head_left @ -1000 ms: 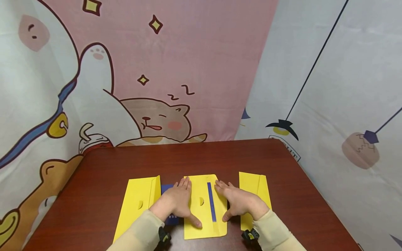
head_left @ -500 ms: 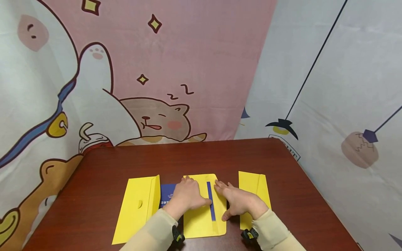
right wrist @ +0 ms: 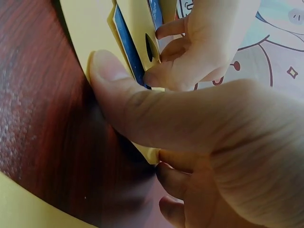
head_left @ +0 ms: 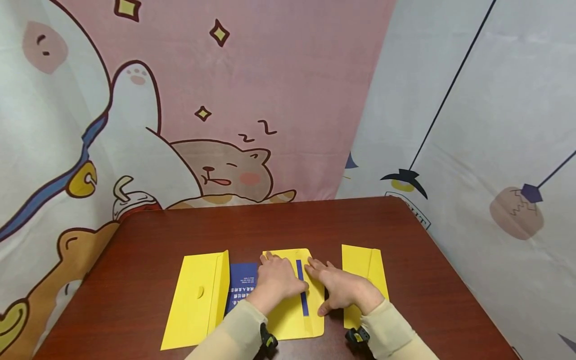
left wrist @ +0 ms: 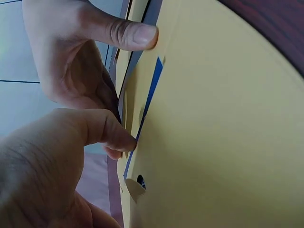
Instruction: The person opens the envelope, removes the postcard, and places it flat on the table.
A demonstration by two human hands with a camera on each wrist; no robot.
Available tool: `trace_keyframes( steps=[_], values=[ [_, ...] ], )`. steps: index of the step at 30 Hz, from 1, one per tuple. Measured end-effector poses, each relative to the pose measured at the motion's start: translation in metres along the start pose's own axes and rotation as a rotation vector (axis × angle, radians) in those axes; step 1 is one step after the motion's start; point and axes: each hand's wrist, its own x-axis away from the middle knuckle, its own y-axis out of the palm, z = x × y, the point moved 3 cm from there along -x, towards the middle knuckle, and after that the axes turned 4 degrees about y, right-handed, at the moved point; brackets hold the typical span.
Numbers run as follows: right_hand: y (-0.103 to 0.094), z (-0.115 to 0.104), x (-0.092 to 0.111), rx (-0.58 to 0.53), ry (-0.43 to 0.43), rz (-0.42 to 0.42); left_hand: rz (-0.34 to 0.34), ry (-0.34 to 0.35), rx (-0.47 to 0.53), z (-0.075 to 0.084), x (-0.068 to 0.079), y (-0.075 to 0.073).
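A yellow paper envelope [head_left: 288,320] lies flat on the table before me, with a narrow blue strip [head_left: 305,305] showing along its opening. My left hand [head_left: 279,280] is over its left half, the thumb touching the blue strip and the other fingers towards the far edge. In the left wrist view a half-moon cut [left wrist: 137,187] shows something dark behind it. Along the envelope's right edge rests my right hand [head_left: 343,287], fingers at the far corner and thumb near the lower right. The right wrist view has that thumb [right wrist: 107,69] on the envelope's edge.
A second yellow envelope [head_left: 191,295], its flap slightly raised, lies to the left. Beside it a blue booklet [head_left: 243,277] with white print is partly covered. Another yellow envelope [head_left: 360,262] lies right, partly behind my right hand. The brown table [head_left: 252,225] meets a printed cloth backdrop.
My left hand has shifted right across the middle envelope, its thumb going from the lower left part onto the blue strip. More of the blue booklet shows. The right hand has hardly moved.
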Motion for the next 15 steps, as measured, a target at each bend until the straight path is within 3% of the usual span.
trace_keyframes(
  steps=[7,15],
  values=[
    [-0.0006,-0.0004,-0.0006,-0.024,-0.011,-0.016,-0.007,0.007,0.029,-0.0022,-0.0009,-0.0008],
    [0.0041,-0.0043,-0.005,0.023,0.013,0.05,-0.004,0.049,0.107,-0.0058,0.0008,-0.0044]
  ],
)
